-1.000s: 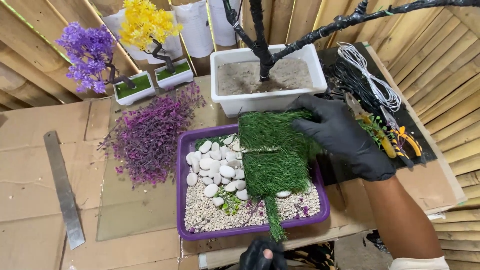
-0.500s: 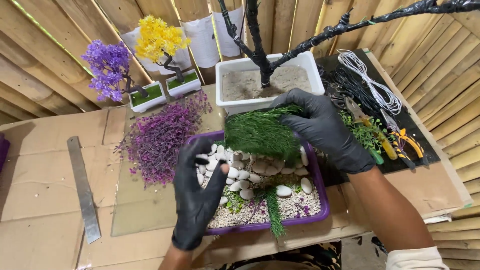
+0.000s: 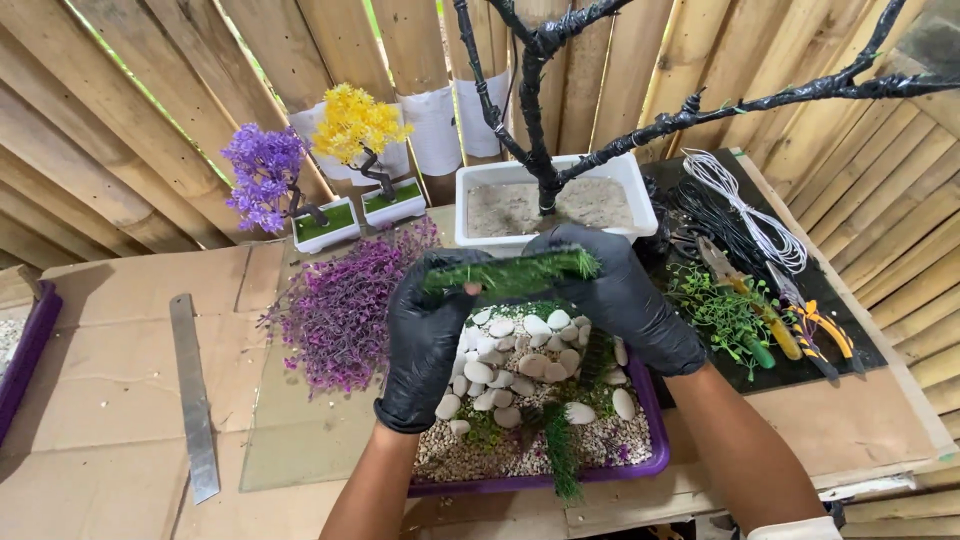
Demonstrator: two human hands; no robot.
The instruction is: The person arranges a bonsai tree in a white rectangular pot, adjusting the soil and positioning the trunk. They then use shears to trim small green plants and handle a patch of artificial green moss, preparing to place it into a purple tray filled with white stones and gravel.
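grass strip (image 3: 512, 272) level, left-right, both hands gripping

- Premises: small craft workshop for artificial bonsai, walled with bamboo slats (image 3: 120, 110).
- Surface (image 3: 110, 400): laid with cardboard sheets.
- 10 o'clock: finished miniature trees, purple (image 3: 262, 185) and yellow (image 3: 357, 125).
- 3 o'clock: pliers (image 3: 822, 330), coiled wire (image 3: 750, 215).
- 9 o'clock: metal ruler (image 3: 193, 395).

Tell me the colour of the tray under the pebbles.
Purple tray, seen best in the head view.
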